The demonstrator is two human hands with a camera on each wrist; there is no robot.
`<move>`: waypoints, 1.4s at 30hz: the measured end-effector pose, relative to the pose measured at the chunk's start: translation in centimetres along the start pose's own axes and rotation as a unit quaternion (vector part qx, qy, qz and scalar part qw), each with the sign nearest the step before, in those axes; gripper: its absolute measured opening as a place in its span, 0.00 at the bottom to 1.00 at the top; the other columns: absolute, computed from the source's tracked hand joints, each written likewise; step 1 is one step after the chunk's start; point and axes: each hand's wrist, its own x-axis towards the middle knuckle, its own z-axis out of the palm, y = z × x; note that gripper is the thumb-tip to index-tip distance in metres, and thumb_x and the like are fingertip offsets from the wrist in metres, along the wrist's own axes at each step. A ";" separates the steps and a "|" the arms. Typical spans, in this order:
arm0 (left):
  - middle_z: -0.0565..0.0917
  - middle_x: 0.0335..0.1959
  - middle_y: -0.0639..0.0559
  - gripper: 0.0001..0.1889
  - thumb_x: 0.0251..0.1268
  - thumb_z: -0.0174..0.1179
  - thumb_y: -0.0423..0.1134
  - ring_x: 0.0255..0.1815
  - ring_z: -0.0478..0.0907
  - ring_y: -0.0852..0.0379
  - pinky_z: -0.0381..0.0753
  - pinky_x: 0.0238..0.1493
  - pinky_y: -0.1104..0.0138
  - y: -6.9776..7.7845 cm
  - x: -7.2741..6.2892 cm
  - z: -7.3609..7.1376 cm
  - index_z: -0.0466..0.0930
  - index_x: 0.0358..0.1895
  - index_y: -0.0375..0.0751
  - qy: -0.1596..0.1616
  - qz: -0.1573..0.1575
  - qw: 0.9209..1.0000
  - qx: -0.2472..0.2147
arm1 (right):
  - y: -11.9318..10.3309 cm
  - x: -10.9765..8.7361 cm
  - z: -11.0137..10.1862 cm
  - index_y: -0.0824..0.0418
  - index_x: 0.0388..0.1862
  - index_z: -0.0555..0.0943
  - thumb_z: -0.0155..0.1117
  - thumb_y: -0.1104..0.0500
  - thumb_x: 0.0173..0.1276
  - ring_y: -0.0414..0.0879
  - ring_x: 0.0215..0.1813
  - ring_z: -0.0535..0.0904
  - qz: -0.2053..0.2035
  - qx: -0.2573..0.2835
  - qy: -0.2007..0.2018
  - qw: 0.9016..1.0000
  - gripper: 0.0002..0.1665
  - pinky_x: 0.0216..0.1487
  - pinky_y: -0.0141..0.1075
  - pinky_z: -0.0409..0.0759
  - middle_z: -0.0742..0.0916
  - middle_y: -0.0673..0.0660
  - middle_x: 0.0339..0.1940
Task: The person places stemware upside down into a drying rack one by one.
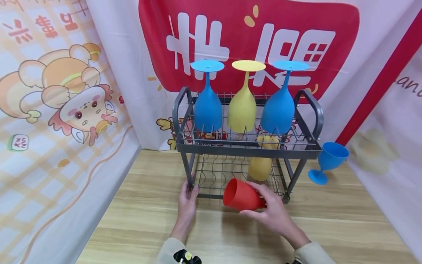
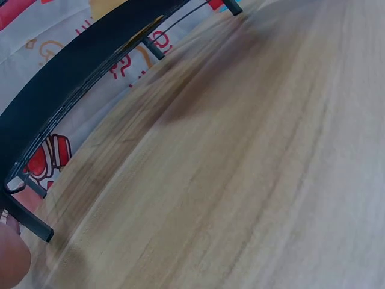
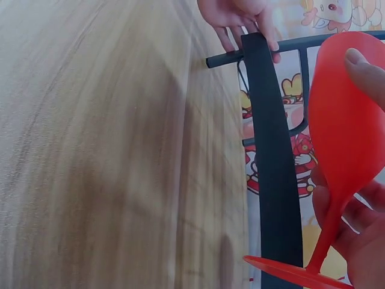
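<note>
My right hand [image 1: 271,212] grips a red plastic goblet [image 1: 242,194] round its bowl, in front of the rack's lower shelf. The goblet lies tipped sideways, mouth toward the left. In the right wrist view the red goblet [image 3: 346,114] shows its stem and round foot, with the thumb on the bowl and fingers behind the stem. My left hand [image 1: 188,205] holds the front left lower corner of a dark two-tier dish rack [image 1: 247,148]. From the right wrist, the left hand [image 3: 240,18] has its fingers round the rack's corner bar. A yellow goblet [image 1: 259,169] stands upside down on the lower shelf.
On the upper tier, a blue goblet [image 1: 207,113], a yellow goblet [image 1: 242,113] and another blue goblet [image 1: 278,112] stand upside down. Right of the rack, a blue goblet [image 1: 331,157] stands upright on the wooden table [image 1: 346,220]. Printed cloth [image 1: 112,44] hangs behind and beside it.
</note>
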 end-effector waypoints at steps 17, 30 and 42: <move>0.77 0.68 0.49 0.23 0.73 0.68 0.45 0.66 0.74 0.51 0.80 0.66 0.56 5.1 -5.7 3.4 0.77 0.65 0.44 0.112 0.101 0.973 0.173 | -0.3 -0.2 -1.0 0.37 0.77 0.72 0.87 0.41 0.54 0.50 0.61 0.81 0.001 -0.013 -0.014 1.000 0.52 0.50 0.32 0.89 0.83 0.49 0.65; 0.74 0.74 0.57 0.36 0.68 0.71 0.50 0.68 0.77 0.46 0.89 0.56 0.62 9.3 -7.0 6.5 0.66 0.78 0.65 -0.146 0.136 0.969 0.143 | -1.5 0.2 -1.2 0.34 0.77 0.71 0.86 0.40 0.55 0.49 0.63 0.81 -0.025 -0.038 -0.006 0.999 0.52 0.50 0.38 0.92 0.83 0.47 0.66; 0.81 0.62 0.58 0.35 0.61 0.76 0.51 0.60 0.79 0.53 0.89 0.49 0.67 10.0 -6.1 7.2 0.73 0.72 0.70 -0.178 0.138 0.958 0.176 | -2.3 -0.5 -1.4 0.41 0.77 0.74 0.89 0.46 0.51 0.48 0.64 0.80 -0.067 -0.067 0.009 0.995 0.54 0.48 0.38 0.92 0.82 0.48 0.67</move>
